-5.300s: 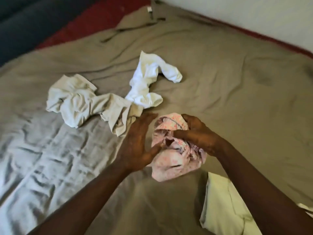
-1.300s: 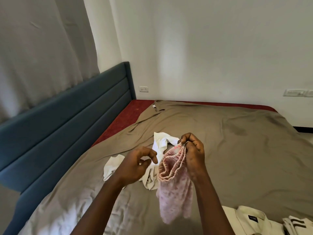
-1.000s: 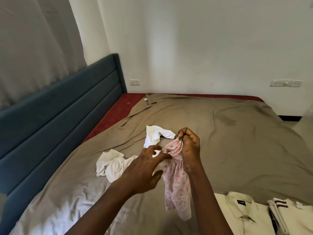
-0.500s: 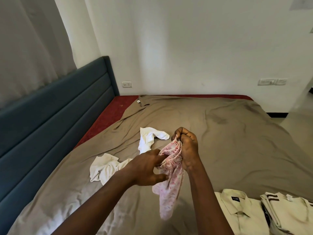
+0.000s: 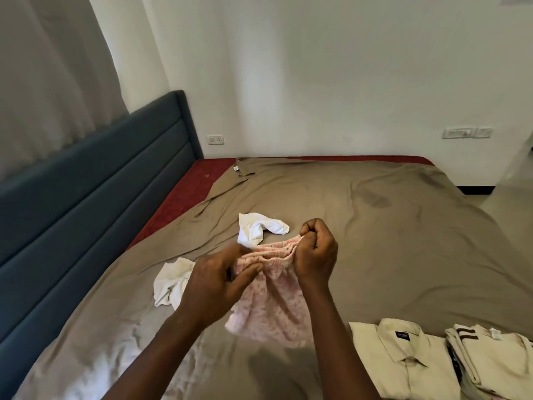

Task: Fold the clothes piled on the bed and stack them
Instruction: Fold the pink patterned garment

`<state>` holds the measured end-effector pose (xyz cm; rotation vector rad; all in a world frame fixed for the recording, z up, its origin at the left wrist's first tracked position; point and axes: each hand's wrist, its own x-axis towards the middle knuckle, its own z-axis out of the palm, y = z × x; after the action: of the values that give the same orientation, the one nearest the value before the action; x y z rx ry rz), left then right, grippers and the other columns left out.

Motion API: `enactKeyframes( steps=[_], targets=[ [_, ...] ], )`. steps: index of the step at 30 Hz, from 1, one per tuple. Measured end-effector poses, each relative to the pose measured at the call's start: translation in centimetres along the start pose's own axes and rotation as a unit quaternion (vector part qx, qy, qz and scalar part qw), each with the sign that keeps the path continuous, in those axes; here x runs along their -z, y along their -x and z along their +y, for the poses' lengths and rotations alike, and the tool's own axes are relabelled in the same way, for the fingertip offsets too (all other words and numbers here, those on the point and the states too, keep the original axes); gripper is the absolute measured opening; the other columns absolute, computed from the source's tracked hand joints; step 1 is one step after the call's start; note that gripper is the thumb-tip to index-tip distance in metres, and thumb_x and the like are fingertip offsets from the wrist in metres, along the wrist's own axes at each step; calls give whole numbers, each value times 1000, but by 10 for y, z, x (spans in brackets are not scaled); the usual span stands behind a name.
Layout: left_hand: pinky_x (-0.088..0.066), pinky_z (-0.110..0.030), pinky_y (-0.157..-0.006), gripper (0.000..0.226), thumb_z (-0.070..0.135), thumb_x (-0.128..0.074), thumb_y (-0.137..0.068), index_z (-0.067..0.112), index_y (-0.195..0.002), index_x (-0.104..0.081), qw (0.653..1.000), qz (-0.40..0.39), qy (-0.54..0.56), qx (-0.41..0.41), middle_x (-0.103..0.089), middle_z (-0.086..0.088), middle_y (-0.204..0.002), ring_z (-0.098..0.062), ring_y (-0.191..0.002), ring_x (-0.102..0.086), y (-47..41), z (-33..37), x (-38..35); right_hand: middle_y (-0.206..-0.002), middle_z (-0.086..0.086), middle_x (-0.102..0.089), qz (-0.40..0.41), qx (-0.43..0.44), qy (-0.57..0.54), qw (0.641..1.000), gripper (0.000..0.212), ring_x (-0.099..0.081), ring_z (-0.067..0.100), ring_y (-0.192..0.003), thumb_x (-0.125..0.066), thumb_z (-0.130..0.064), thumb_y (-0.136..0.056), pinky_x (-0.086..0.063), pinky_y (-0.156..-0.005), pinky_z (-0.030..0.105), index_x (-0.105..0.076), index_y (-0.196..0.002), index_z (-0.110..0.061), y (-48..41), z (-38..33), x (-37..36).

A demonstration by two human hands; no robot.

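The pink printed garment (image 5: 271, 307) hangs between your hands, above the near middle of the bed. Its gathered waistband is uppermost and runs left to right, which makes it the long axis, climbing slightly toward the right end. The rest of the cloth falls from the band down and toward you, with the lower hem low over the brown sheet (image 5: 375, 226). Whether the hem touches the sheet is not clear.

Your right hand (image 5: 315, 252) has a tight grip — fingers curled into a fist round the band's right end, knuckles up. Your left hand (image 5: 219, 281) holds the left end in a narrower grip, pinched between thumb and fingertips. That hand is a little blurred.

Just beyond the waistband a white garment (image 5: 259, 230) lies crumpled on the sheet. Left of your left hand lies a cream crumpled piece (image 5: 170, 284), partly hidden by that hand.

At the near right, a folded cream collared shirt (image 5: 403, 362) rests flat on the bed. Just beside it, at the frame's edge, is a stack of folded cream clothes (image 5: 496, 359) with dark stripes.

A blue padded headboard (image 5: 86, 197) runs along the left, and a strip of red mattress (image 5: 184, 194) lies bare between it and the sheet.
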<state>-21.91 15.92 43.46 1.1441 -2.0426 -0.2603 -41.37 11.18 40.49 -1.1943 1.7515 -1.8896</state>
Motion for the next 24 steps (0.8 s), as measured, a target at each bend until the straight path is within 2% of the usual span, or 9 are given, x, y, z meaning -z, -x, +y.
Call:
enactKeyframes(
  steps=[2, 5, 8, 11, 13, 14, 17, 21, 24],
  targets=[
    [-60, -28, -66, 53, 45, -81, -86, 31, -133, -61, 988, -25, 94, 124, -76, 10, -86, -6, -74, -73, -11, 1, 5, -70, -11, -59, -5, -34, -30, 999, 18, -54, 17, -69, -37, -15, -74, -42, -64, 35, -55, -77, -20, -1, -3, -4],
    [-62, -53, -82, 49, 62, -84, -71, 26, -104, -79, 947, -117, 155, 254, -80, 4, -93, -17, -87, -78, -31, -18, 14, -87, -13, -67, -18, -83, -24, 996, 34, -63, 23, -87, -36, -20, -78, -44, -74, 33, -63, -98, -21, -1, -9, -7],
    [-60, -58, -87, 51, 67, -80, -67, 28, -101, -80, 938, -144, 178, 260, -80, 3, -96, -21, -92, -78, -40, -19, 21, -109, -9, -70, -71, 29, 58, 995, 42, -64, 19, -106, -40, -32, -87, -42, -102, 42, -62, -122, -27, 3, -13, -11],
    [-59, -60, -76, 45, 62, -78, -74, 23, -95, -78, 954, -139, 149, 219, -78, -1, -86, -28, -83, -75, -48, -11, 20, -114, -16, -71, -203, 153, 44, 966, 36, -64, 6, -107, -43, -44, -99, -34, -113, 51, -67, -118, -28, 2, -22, -22],
    [-56, -61, -68, 36, 50, -77, -81, 15, -90, -75, 965, -127, 140, 185, -73, -11, -81, -39, -77, -70, -51, -3, 18, -93, -13, -72, -244, 183, 33, 952, 37, -64, 3, -89, -43, -48, -103, -42, -103, 51, -71, -97, -23, 6, -29, -27],
    [-55, -62, -67, 27, 40, -77, -85, 13, -90, -74, 963, -121, 160, 180, -73, -15, -82, -42, -79, -69, -51, -1, 17, -82, -10, -70, -248, 177, 9, 952, 41, -63, 5, -79, -43, -47, -104, -49, -90, 48, -69, -88, -20, 11, -32, -30],
    [-59, -63, -77, 13, 17, -78, -90, 8, -98, -72, 941, -82, 259, 200, -74, -21, -89, -44, -85, -72, -47, 7, 20, -66, -4, -65, -205, 163, -20, 965, 50, -60, 12, -62, -40, -48, -105, -48, -58, 40, -67, -79, -16, 21, -38, -35],
    [-54, -51, -66, 53, 29, -87, -74, 8, -110, -54, 895, 23, 357, 268, -57, -24, -76, -36, -72, -53, -37, 0, 17, -68, -8, -61, -190, 213, 21, 958, 51, -58, 15, -66, -41, -56, -103, -42, -64, 32, -64, -80, -16, 22, -43, -41],
    [-57, -66, -73, 49, 27, -89, -78, 4, -106, -56, 911, 44, 332, 241, -61, -34, -90, -41, -79, -62, -30, -6, 21, -72, -8, -61, -238, 196, -10, 951, 41, -59, 17, -69, -59, -56, -97, -44, -62, 33, -60, -81, -18, 24, -42, -43]
  ],
)
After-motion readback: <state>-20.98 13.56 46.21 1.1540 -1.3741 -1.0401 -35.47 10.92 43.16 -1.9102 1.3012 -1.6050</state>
